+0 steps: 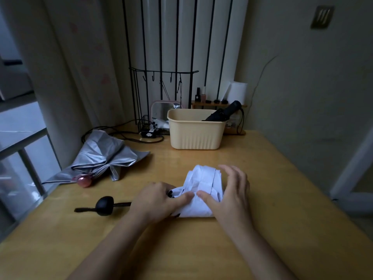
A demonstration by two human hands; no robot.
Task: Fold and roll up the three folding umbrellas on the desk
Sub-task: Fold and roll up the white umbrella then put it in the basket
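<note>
Left grip (pixel 159 200) tight around the white umbrella (pixel 203 178), right grip (pixel 229 194) with relaxed fingers atop it.

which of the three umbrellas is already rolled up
The black umbrella, standing slantwise in the beige basket. The silver umbrella lies loose on the desk, and the white umbrella is a half-made bundle under the left hand and right hand.

Dim room: a yellow wooden tabletop (pixel 272 188) fills a corner, with a pale wall (pixel 302 87) along its right edge and a curtain (pixel 76 77) and window (pixel 16 128) at its left.
</note>
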